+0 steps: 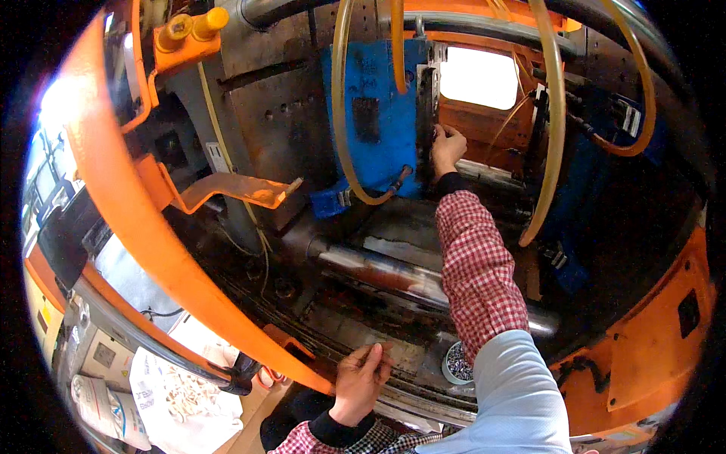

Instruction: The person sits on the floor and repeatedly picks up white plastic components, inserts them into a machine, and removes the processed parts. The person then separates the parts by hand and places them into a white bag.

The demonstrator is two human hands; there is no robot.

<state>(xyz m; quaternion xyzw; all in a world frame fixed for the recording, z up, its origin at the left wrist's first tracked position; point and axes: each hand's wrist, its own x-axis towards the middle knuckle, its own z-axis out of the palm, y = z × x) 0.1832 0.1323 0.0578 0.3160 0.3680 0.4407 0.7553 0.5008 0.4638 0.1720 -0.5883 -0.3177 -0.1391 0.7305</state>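
My right hand (448,149) reaches deep into the machine, arm stretched out in a red checked sleeve. Its fingers are bent together against the dark metal face on the edge of the blue mould block (378,106); whatever they grip is too small to make out. Low in front, my left hand (360,384) is raised with thumb and fingers pressed together, and I cannot tell what is between them. To its right, partly hidden by my right arm, a round bowl (457,365) of small shiny pieces stands on the machine bed.
Looping amber hoses (554,113) hang around my right arm. A polished steel bar (393,274) crosses below it. An orange door frame (174,265) curves along the left, with an orange bracket (234,188) jutting inward. A white bag (185,401) of small pale parts lies lower left.
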